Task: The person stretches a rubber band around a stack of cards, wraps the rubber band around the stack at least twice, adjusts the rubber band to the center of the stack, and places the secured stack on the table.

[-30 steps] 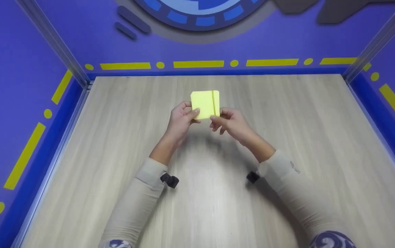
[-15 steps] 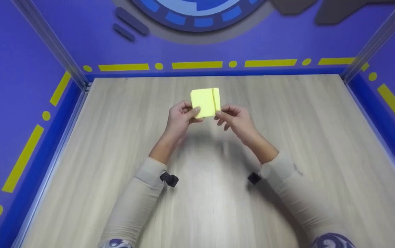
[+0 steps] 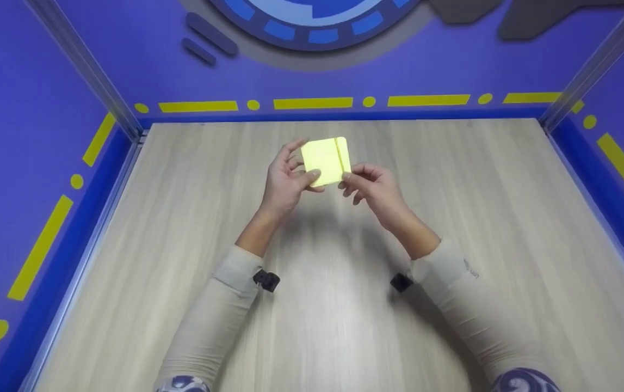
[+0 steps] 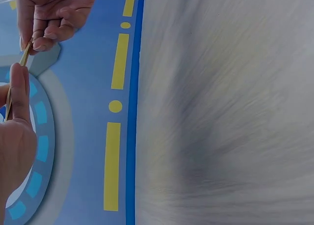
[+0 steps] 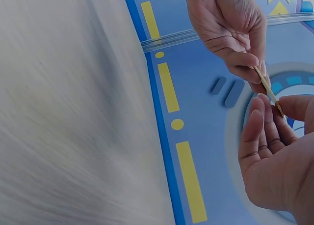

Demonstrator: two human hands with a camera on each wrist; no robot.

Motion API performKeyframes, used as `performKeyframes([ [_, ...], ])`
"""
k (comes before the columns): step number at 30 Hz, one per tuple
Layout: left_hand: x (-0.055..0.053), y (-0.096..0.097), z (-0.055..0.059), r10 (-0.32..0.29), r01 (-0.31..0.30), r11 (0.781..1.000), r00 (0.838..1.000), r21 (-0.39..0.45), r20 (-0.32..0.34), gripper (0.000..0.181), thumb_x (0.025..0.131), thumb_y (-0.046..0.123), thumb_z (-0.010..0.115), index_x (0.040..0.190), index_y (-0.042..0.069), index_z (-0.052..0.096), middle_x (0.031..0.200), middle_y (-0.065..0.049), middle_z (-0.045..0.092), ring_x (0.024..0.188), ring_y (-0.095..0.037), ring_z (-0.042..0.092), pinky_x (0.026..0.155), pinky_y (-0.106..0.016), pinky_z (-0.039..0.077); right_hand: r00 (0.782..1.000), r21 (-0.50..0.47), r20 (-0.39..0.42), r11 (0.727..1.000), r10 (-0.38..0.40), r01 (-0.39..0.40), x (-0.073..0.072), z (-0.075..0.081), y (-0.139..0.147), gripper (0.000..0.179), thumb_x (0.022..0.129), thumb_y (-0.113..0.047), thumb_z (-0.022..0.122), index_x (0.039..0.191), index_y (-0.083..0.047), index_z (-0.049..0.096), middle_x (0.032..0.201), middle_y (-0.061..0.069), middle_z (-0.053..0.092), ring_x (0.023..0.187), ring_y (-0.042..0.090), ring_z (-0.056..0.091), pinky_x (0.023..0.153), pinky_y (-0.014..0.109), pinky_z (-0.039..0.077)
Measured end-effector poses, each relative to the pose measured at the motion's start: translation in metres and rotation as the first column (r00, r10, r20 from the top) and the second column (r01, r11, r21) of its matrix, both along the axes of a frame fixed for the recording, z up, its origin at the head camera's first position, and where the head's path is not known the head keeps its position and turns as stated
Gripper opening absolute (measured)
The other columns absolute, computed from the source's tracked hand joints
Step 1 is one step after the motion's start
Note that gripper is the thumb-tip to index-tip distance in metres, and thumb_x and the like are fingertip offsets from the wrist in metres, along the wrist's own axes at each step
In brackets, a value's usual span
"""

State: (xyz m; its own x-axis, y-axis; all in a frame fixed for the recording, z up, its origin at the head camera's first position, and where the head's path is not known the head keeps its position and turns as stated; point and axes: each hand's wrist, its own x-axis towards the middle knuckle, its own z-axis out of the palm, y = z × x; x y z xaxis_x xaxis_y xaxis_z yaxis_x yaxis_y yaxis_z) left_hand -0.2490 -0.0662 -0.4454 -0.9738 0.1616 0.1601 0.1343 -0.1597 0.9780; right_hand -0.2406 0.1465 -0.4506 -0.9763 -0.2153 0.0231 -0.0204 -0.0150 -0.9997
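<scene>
A small square yellow notebook (image 3: 323,159) with rounded corners is held up over the table in the head view. A darker elastic band (image 3: 340,155) runs down its front near the right edge. My left hand (image 3: 285,177) holds the notebook from the left, thumb on the front, one finger reaching up to the top left corner. At the lower right corner, my right hand (image 3: 374,188) pinches the edge by the band, its thumb in front. Both wrist views show the notebook (image 5: 265,84) edge-on and thin between the two hands.
Beneath the hands lies a light wood-grain table (image 3: 322,305). Blue panels with yellow dashes (image 3: 313,103) enclose its back and sides, joined by metal corner posts (image 3: 80,60). A small black device (image 3: 266,280) sits on the left cuff, another (image 3: 400,282) on the right.
The notebook has risen slightly and tilted a little. My left index finger has extended up to its top left corner. My right hand has shifted slightly right and up along the notebook's lower right corner.
</scene>
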Motion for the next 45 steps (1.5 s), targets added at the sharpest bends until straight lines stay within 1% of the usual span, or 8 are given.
performKeyframes([
  [4, 0.001, -0.001, 0.001, -0.003, 0.003, 1.0, 1.0, 0.03, -0.004, 0.067, 0.09, -0.001, 0.069, 0.148, 0.01, 0.036, 0.125, -0.019, 0.063, 0.1, -0.03, 0.072, 0.071, -0.041, 0.063, 1.0, -0.032, 0.005, 0.999, -0.009, 0.009, 0.0, -0.001, -0.002, 0.023, 0.093, -0.025, 0.069, 0.101, -0.003, 0.066, 0.084, 0.004, 0.071, 0.071, 0.015, 0.066, 0.055, 0.024, 0.052],
  [13, 0.003, 0.001, 0.004, -0.004, 0.004, 1.0, 1.0, 0.023, 0.003, 0.059, 0.092, -0.001, 0.066, 0.141, 0.015, 0.036, 0.128, -0.016, 0.065, 0.101, -0.031, 0.073, 0.073, -0.042, 0.063, 0.998, -0.039, -0.021, 0.998, -0.056, 0.056, 0.003, -0.004, -0.005, 0.028, 0.094, -0.031, 0.068, 0.103, -0.004, 0.067, 0.087, 0.005, 0.07, 0.075, 0.017, 0.065, 0.057, 0.025, 0.052],
  [19, 0.001, 0.005, 0.003, 0.017, -0.018, 1.0, 1.0, 0.008, 0.012, 0.061, 0.092, -0.002, 0.065, 0.142, 0.014, 0.033, 0.127, -0.017, 0.065, 0.101, -0.029, 0.073, 0.073, -0.045, 0.063, 0.992, -0.128, 0.038, 0.984, -0.119, 0.123, 0.006, -0.007, -0.013, 0.025, 0.094, -0.027, 0.07, 0.1, -0.004, 0.065, 0.085, 0.004, 0.071, 0.074, 0.016, 0.065, 0.056, 0.024, 0.052],
  [26, -0.003, 0.008, 0.002, 0.037, -0.037, 0.999, 0.999, 0.024, 0.001, 0.062, 0.091, -0.005, 0.065, 0.143, 0.01, 0.035, 0.123, -0.021, 0.067, 0.097, -0.031, 0.074, 0.07, -0.04, 0.063, 0.975, -0.169, 0.116, 0.963, -0.191, 0.209, 0.009, -0.009, -0.023, 0.025, 0.092, -0.028, 0.072, 0.095, -0.004, 0.067, 0.085, 0.004, 0.074, 0.075, 0.015, 0.067, 0.057, 0.024, 0.052],
  [30, -0.004, 0.009, 0.0, 0.036, -0.036, 0.999, 0.999, 0.018, -0.009, 0.06, 0.091, -0.005, 0.065, 0.141, 0.012, 0.038, 0.121, -0.02, 0.068, 0.098, -0.03, 0.074, 0.071, -0.039, 0.063, 0.969, -0.171, 0.18, 0.965, -0.168, 0.199, 0.01, -0.009, -0.023, 0.025, 0.091, -0.028, 0.073, 0.095, -0.004, 0.069, 0.086, 0.002, 0.075, 0.077, 0.015, 0.067, 0.057, 0.024, 0.051],
  [35, -0.003, 0.01, 0.002, 0.022, -0.022, 1.0, 1.0, 0.018, -0.019, 0.059, 0.091, -0.005, 0.065, 0.141, 0.012, 0.039, 0.12, -0.02, 0.068, 0.099, -0.031, 0.073, 0.071, -0.039, 0.063, 0.968, -0.155, 0.23, 0.978, -0.1, 0.137, 0.009, -0.007, -0.019, 0.026, 0.09, -0.031, 0.073, 0.096, -0.006, 0.069, 0.091, 0.0, 0.074, 0.084, 0.016, 0.065, 0.061, 0.025, 0.05],
  [39, -0.005, 0.009, 0.005, 0.013, -0.013, 1.0, 1.0, 0.015, -0.022, 0.061, 0.091, -0.005, 0.066, 0.143, 0.011, 0.038, 0.122, -0.02, 0.067, 0.101, -0.03, 0.073, 0.07, -0.039, 0.063, 0.969, -0.151, 0.227, 0.979, -0.102, 0.139, 0.005, -0.002, -0.011, 0.024, 0.09, -0.029, 0.073, 0.097, -0.008, 0.067, 0.097, 0.001, 0.07, 0.089, 0.016, 0.062, 0.066, 0.026, 0.052],
  [45, -0.006, 0.009, 0.005, 0.027, -0.027, 1.0, 0.999, 0.009, -0.018, 0.063, 0.09, -0.004, 0.066, 0.144, 0.011, 0.036, 0.125, -0.019, 0.066, 0.104, -0.029, 0.072, 0.071, -0.04, 0.063, 0.966, -0.067, 0.151, 0.973, -0.208, 0.22, 0.005, -0.001, -0.01, 0.025, 0.089, -0.029, 0.074, 0.1, -0.007, 0.07, 0.097, 0.004, 0.064, 0.092, 0.015, 0.06, 0.07, 0.026, 0.054],
])
